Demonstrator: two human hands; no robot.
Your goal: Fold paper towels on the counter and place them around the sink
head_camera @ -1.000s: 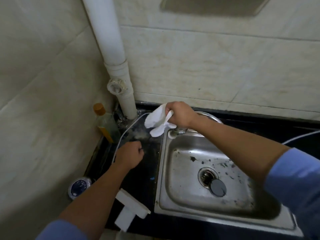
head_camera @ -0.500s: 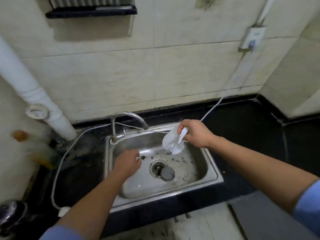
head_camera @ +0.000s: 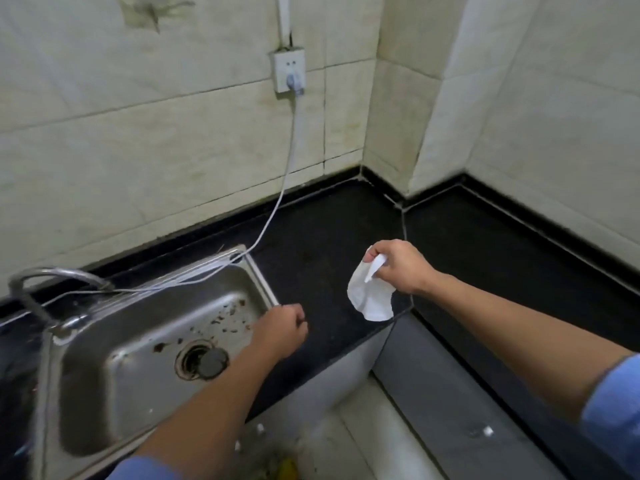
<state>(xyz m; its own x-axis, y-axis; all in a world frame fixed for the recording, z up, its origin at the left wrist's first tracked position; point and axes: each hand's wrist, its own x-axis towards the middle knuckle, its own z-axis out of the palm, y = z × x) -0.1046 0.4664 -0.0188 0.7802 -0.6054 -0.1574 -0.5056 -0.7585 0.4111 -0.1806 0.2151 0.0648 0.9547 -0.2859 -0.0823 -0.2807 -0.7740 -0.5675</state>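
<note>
Black counter (head_camera: 329,244) beside sink (head_camera: 260,276). Right hand (head_camera: 398,268) pinched crumpled paper towel (head_camera: 372,301), which hung above counter's front edge. Left hand (head_camera: 281,328) clenched, seemingly empty, at sink rim. Best: spread flat first, then crease squarely.

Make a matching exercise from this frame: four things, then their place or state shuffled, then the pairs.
Things
1. paper towel
2. left hand
3. power plug
4. drain stopper

Places or states
A. pushed into the wall socket
B. lying at the drain in the sink
C. curled into a fist at the sink's right rim, holding nothing visible
D. hanging from the right hand above the black counter

Pairs: 1-D, 2-C, 3-A, 4-B
</note>
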